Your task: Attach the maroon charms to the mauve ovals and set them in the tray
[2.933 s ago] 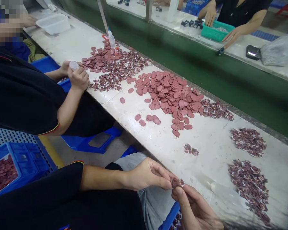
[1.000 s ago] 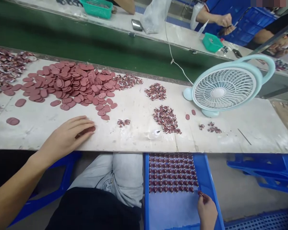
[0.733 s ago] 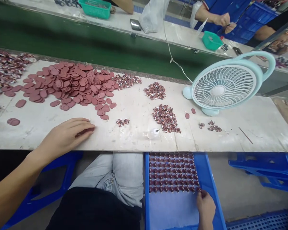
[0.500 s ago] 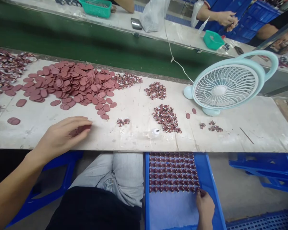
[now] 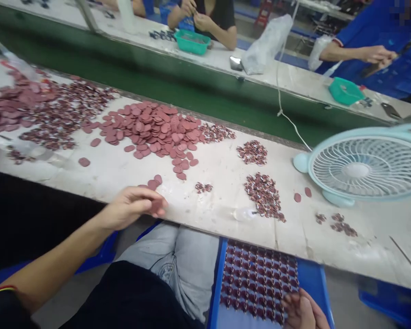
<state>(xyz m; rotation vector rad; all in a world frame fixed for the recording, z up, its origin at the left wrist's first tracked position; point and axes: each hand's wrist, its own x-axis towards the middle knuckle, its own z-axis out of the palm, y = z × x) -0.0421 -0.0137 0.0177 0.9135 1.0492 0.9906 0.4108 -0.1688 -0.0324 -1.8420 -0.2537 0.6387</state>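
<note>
My left hand is over the front edge of the bench, its fingers closed on a reddish oval disc. Just behind it lie a few more loose discs. My right hand is at the lower right, over the right side of a blue tray. Rows of small dark red pieces fill the visible upper part of this tray. The right fingers are blurred, and whether they hold anything cannot be made out. A large heap of reddish discs lies further back on the bench.
Small-part piles and a clear bottle lie mid-bench. A pale blue fan stands at the right, its cord running back. More parts cover the left. Across the green gap, people work beside green baskets.
The view has swung left, showing more of the bench's left side. My left hand has come off the bench top with a disc, leaving loose discs behind it. My right hand's fingers have spread somewhat.
</note>
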